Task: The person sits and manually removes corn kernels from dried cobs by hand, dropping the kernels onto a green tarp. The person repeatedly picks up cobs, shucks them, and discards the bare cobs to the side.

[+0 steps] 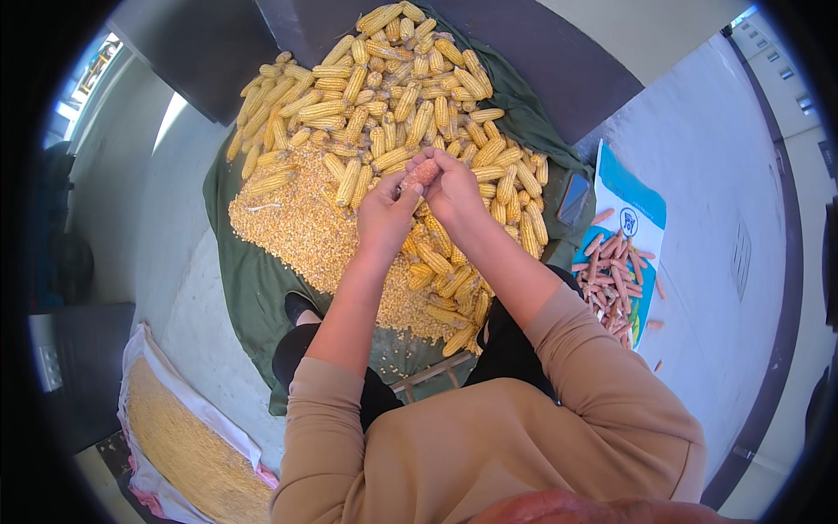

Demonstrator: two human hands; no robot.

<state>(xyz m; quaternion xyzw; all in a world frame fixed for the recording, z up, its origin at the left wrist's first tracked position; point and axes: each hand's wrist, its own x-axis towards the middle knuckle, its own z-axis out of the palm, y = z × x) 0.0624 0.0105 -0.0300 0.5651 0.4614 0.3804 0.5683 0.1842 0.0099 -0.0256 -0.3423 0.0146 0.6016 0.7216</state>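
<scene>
My left hand (387,213) and my right hand (453,187) meet over the heap, both closed around a reddish corn cob (421,174) whose visible side is bare of kernels. Beneath and beyond them lies a large pile of yellow ears of corn (393,85). Loose corn kernels (294,223) are heaped to the left, and more lie below my forearms. Everything in the heap rests on a dark green cloth (242,295).
At the right, stripped cobs (615,275) lie on a blue and white sack (628,177) bearing writing. A smartphone (574,199) rests on the cloth's right edge. Lower left, a pale sheet (209,419) holds fine yellow grain (177,439). Dark walls (543,59) stand behind the pile.
</scene>
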